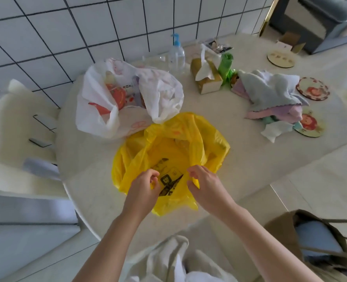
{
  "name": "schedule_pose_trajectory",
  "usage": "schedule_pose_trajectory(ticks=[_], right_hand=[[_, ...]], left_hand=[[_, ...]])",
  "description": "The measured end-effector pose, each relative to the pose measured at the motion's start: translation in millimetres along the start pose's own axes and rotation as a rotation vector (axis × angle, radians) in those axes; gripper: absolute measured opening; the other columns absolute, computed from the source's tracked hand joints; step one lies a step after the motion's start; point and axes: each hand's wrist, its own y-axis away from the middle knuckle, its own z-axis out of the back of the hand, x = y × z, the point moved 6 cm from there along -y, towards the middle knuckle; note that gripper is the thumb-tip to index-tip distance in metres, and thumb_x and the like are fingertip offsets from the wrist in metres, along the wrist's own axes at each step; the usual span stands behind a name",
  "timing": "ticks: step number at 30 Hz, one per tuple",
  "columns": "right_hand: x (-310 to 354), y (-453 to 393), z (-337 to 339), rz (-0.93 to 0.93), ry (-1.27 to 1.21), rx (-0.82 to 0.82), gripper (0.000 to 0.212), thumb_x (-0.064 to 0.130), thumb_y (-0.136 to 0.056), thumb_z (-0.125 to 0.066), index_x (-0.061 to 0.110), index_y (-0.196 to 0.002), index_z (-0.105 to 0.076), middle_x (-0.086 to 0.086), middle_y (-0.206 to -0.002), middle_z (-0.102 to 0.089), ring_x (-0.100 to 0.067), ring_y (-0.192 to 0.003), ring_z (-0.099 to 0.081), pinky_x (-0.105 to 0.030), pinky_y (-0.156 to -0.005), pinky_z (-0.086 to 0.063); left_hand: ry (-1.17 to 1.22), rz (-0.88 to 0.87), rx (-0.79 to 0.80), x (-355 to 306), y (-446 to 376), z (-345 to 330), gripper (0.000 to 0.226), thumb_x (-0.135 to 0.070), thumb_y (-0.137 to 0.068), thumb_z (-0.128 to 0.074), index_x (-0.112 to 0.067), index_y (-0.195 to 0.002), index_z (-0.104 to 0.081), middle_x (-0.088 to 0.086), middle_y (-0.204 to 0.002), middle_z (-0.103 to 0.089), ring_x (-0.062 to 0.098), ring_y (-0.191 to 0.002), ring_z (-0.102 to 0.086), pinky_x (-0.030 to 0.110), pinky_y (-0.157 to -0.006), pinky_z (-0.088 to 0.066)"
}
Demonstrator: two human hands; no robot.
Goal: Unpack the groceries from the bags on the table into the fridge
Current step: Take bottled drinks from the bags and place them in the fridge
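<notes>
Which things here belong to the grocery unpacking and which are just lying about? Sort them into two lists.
Part of the job: yellow bag, pinched by left hand and right hand; white bag holding packaged goods.

Lying about: pump bottle, tissue box, green bag roll, folded cloths, coasters.

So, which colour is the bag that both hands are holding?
Yellow with black print: the bag, seen in the head view.

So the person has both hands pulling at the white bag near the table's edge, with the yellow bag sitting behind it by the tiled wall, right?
Not quite: the colours are swapped. In the head view the left hand and right hand both pinch the yellow bag near the table's edge. The white bag sits behind it by the tiled wall.
</notes>
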Motion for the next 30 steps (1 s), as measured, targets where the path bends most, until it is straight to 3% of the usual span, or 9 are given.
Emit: schedule_pose_trajectory(ticks=[6, 10, 12, 15, 18, 20, 25, 30], right_hand=[[-8, -65, 16, 0.002, 0.048, 0.044, 0.038, 0.021, -0.096, -0.052, 0.014, -0.134, -0.048, -0.004, -0.131, -0.051, -0.02, -0.118, -0.054, -0.026, -0.093, -0.043], [-18, -104, 10, 0.047, 0.163, 0.235, 0.051, 0.026, -0.097, -0.05, 0.014, -0.143, -0.034, -0.007, -0.138, -0.043, -0.026, -0.125, -0.047, -0.032, -0.101, -0.039], [-26, -116, 9, 0.103, 0.342, 0.319, 0.056, 0.029, -0.097, -0.048, 0.014, -0.146, -0.027, -0.009, -0.14, -0.04, -0.03, -0.129, -0.041, -0.038, -0.106, -0.037], [-50, -130, 21, 0.023, 0.577, 0.297, 0.062, 0.038, -0.094, -0.05, 0.018, -0.146, -0.024, -0.009, -0.143, -0.034, -0.04, -0.136, -0.028, -0.06, -0.103, -0.036], [-69, -153, 38, -0.023, 0.726, 0.257, 0.05, 0.033, -0.094, -0.048, 0.019, -0.14, -0.033, -0.014, -0.147, -0.026, -0.045, -0.142, -0.008, -0.072, -0.106, -0.018], [-80, -170, 49, -0.003, 0.752, 0.26, 0.049, 0.031, -0.094, -0.047, 0.017, -0.14, -0.035, -0.017, -0.152, -0.019, -0.045, -0.144, 0.001, -0.07, -0.109, -0.009], [-107, -199, 63, -0.011, 0.646, 0.36, 0.08, 0.038, -0.088, -0.058, 0.013, -0.15, -0.014, -0.008, -0.158, -0.013, -0.035, -0.147, 0.007, -0.054, -0.118, -0.007], [-124, -211, 66, -0.078, 0.606, 0.543, 0.108, 0.058, -0.078, -0.066, 0.019, -0.153, 0.002, -0.003, -0.16, -0.009, -0.043, -0.145, 0.007, -0.056, -0.118, -0.007]], left_hand=[[-0.015, 0.098, 0.111, -7, -52, -18, 0.026, -0.012, -0.093, -0.054, -0.014, -0.118, -0.062, 0.002, -0.115, -0.064, 0.014, -0.105, -0.057, 0.023, -0.084, -0.044], [-0.01, 0.178, 0.189, -23, -83, -45, 0.03, -0.015, -0.094, -0.056, -0.013, -0.124, -0.058, 0.004, -0.125, -0.061, 0.02, -0.114, -0.057, 0.028, -0.089, -0.043], [-0.045, 0.202, 0.209, -31, -96, -58, 0.035, -0.018, -0.094, -0.057, -0.013, -0.129, -0.054, 0.004, -0.128, -0.058, 0.022, -0.117, -0.055, 0.032, -0.093, -0.043], [-0.075, 0.232, 0.218, -43, -114, -73, 0.043, -0.021, -0.093, -0.058, -0.016, -0.134, -0.048, 0.005, -0.133, -0.054, 0.023, -0.119, -0.054, 0.034, -0.096, -0.043], [-0.093, 0.257, 0.189, -59, -132, -83, 0.05, -0.023, -0.094, -0.057, -0.018, -0.141, -0.04, 0.005, -0.138, -0.047, 0.024, -0.121, -0.051, 0.034, -0.092, -0.043], [-0.108, 0.28, 0.142, -68, -143, -86, 0.051, -0.026, -0.094, -0.058, -0.018, -0.14, -0.037, 0.007, -0.137, -0.043, 0.026, -0.119, -0.05, 0.032, -0.086, -0.042], [-0.113, 0.329, 0.07, -75, -158, -93, 0.071, -0.045, -0.087, -0.064, -0.015, -0.141, -0.028, 0.012, -0.135, -0.037, 0.029, -0.111, -0.055, 0.033, -0.08, -0.049], [-0.194, 0.419, 0.046, -75, -167, -110, 0.092, -0.051, -0.083, -0.065, -0.016, -0.147, -0.01, 0.015, -0.137, -0.033, 0.034, -0.111, -0.054, 0.035, -0.075, -0.05]])
